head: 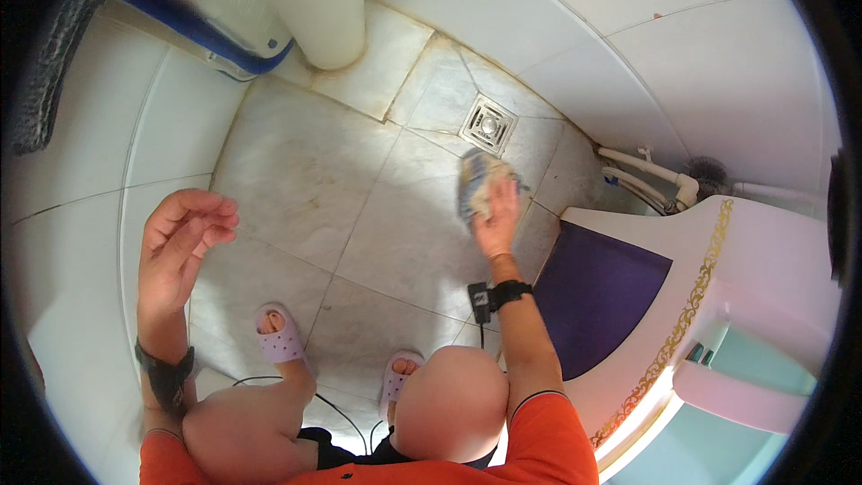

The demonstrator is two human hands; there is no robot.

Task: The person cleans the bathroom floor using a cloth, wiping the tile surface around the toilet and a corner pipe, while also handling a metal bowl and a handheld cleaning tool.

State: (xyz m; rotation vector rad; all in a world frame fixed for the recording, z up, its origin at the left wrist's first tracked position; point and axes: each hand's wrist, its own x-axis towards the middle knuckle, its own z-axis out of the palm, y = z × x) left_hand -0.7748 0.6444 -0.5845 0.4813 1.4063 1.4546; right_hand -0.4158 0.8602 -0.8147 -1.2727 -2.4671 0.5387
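Note:
My right hand (497,212) presses a crumpled grey and beige cloth (477,178) against the tiled floor (363,209); both are slightly blurred. Just beyond the cloth lies a square metal floor drain (489,124) with a round knob at its centre. My left hand (180,239) is raised over the left side of the floor, its fingers curled, loosely apart and holding nothing. The left wall stands close beside it.
At right, a toilet (768,263) with gold trim and a purple panel (599,296) borders the floor. White pipes (646,165) run behind it. A thick column pipe (310,0) and a metal-and-blue bin-like object (222,7) occupy the upper left. Cables (337,412) lie near my feet.

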